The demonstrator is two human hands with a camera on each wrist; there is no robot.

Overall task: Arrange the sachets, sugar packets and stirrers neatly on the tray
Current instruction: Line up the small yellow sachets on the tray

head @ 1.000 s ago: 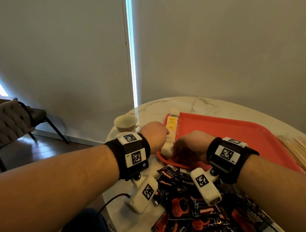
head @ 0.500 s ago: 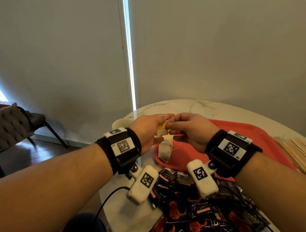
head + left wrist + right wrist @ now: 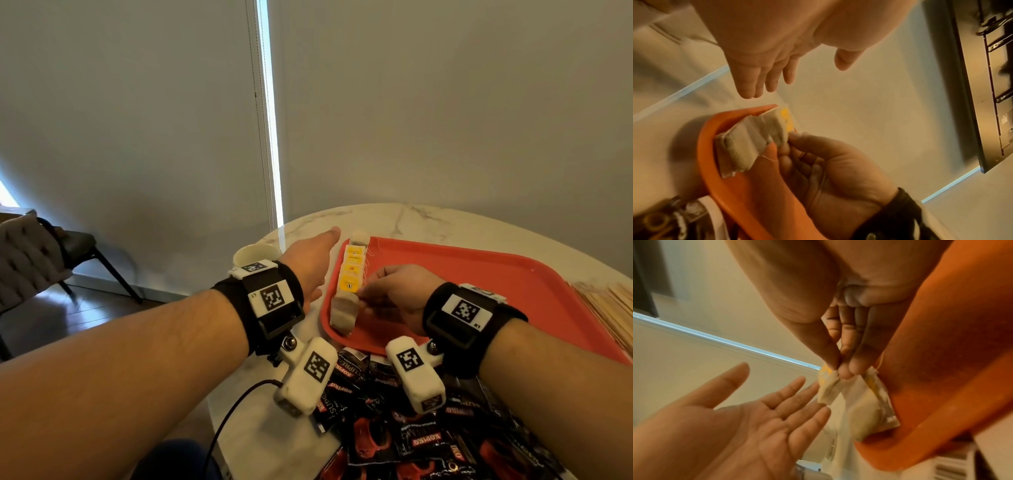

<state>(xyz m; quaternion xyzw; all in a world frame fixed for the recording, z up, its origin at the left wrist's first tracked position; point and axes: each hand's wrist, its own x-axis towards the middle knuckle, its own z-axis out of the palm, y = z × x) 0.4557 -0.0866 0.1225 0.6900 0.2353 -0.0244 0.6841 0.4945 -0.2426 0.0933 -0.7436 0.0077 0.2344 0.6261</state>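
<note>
A red tray [image 3: 479, 284] lies on the marble table. A row of tea bags with yellow tags [image 3: 352, 270] runs along its left edge. My right hand [image 3: 364, 299] pinches the nearest tea bag [image 3: 344, 311] at the near end of that row; the right wrist view shows thumb and fingertips [image 3: 846, 374] closed on the bag's corner [image 3: 828, 386]. My left hand [image 3: 322, 246] hovers just left of the tray, flat and holding nothing, its fingers [image 3: 756, 84] straight. Black coffee sachets [image 3: 411, 438] lie heaped in front of the tray.
Wooden stirrers [image 3: 613, 308] lie in a bundle right of the tray. A cream cup [image 3: 253, 255] stands on the table behind my left wrist. The table edge [image 3: 301, 222] curves close on the left, with a chair [image 3: 34, 260] beyond it.
Half a second ago both hands held a tea bag up over the tray's edge. The left hand has let go and opened; the right has lowered the bag onto the row.
</note>
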